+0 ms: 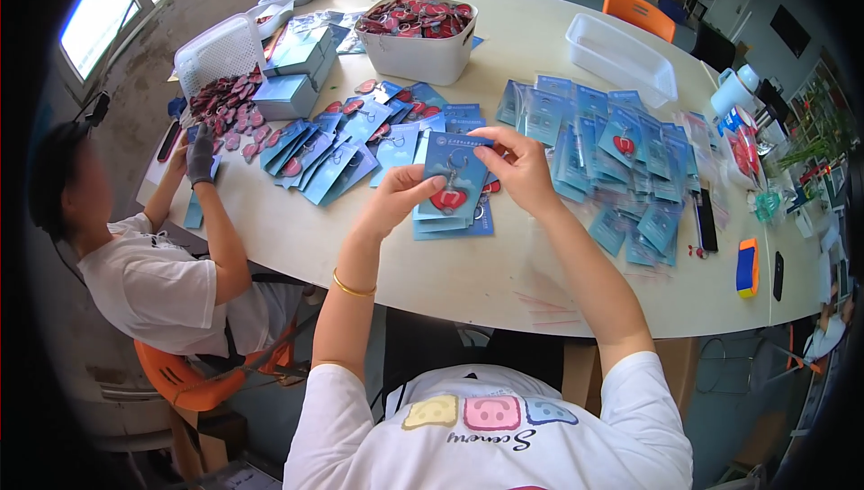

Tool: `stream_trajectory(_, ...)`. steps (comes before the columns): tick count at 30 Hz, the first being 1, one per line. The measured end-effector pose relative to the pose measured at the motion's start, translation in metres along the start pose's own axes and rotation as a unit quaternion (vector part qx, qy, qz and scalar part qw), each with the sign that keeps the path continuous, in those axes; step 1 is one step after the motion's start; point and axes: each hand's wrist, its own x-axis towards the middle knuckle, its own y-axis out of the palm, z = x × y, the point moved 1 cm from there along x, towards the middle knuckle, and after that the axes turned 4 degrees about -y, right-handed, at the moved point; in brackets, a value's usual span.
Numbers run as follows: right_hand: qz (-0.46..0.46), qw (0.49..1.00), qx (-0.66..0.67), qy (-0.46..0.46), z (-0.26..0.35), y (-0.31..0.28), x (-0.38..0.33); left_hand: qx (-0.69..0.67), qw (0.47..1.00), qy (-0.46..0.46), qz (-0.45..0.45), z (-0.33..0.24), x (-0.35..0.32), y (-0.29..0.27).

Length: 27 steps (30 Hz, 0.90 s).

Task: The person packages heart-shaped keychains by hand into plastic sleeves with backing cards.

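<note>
Between my hands is a blue card [438, 155] with a red keychain [449, 198] on its front, a metal ring and clasp above the red charm. My left hand [397, 197] grips the card's left edge, thumb on its face near the charm. At the upper right corner, my right hand [515, 164] pinches the card. Below it lies a stack of similar blue cards [463, 227]. To the left spreads a pile of blue cards [351, 143], some with red keychains on them. Right of my right hand, bagged blue cards [576, 139] form a heap.
A white bin [418, 56] full of red keychains stands at the back. Left of it are stacked cards [286, 96] and a tipped white basket [219, 53] with loose keychains. A co-worker [171, 265] sits left. Rightward lie a white tray [621, 60], a phone [705, 220] and tape [747, 268].
</note>
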Motion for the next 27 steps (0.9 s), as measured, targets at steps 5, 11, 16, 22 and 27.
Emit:
stream_trajectory(5,-0.01,0.963,0.205,0.172,0.018,-0.025,-0.065,-0.086,0.994,-0.063,-0.029,0.008,-0.008,0.063)
stream_trajectory(11,-0.126,0.962,0.122,0.207,-0.009,-0.073,-0.169,0.224,0.97,-0.055,-0.083,0.023,-0.022,0.116)
stream_trajectory(16,-0.225,0.936,0.096,0.251,-0.034,-0.083,-0.211,0.595,0.79,0.039,-0.143,0.069,-0.027,0.17)
stream_trajectory(22,-0.294,0.931,0.103,0.189,-0.017,-0.057,-0.207,0.525,0.839,0.053,-0.132,0.089,-0.018,0.2)
stream_trajectory(27,-0.345,0.893,0.21,0.198,-0.023,-0.048,-0.201,0.449,0.882,0.015,-0.141,0.081,-0.017,0.182)
